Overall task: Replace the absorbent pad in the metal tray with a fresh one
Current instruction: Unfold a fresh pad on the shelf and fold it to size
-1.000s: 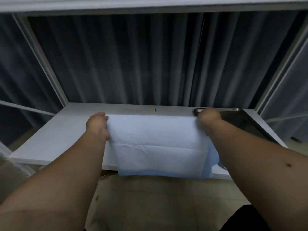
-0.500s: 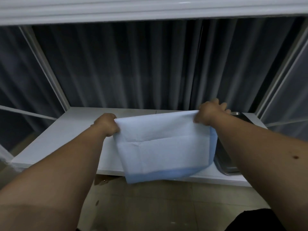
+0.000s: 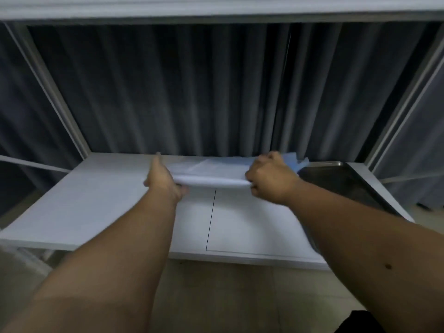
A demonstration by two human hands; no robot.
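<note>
The absorbent pad, white with a blue backing, lies folded over on the far middle of the white table. My left hand holds its left end at the fold, fingers stretched forward over it. My right hand grips the right end, fingers curled round the fold. A blue corner of the pad sticks out behind my right hand. The metal tray stands at the table's right end, beside my right forearm, and no pad shows in the visible part of it.
Dark grey curtains hang right behind the table. White frame bars slant up on both sides and a white beam runs overhead. A thin seam crosses the tabletop near the middle. Beige floor tiles lie below the front edge.
The pad hung from both hands over the table's front edge. It has been swung up and forward and now lies folded on the far part of the table. Both hands moved forward.
</note>
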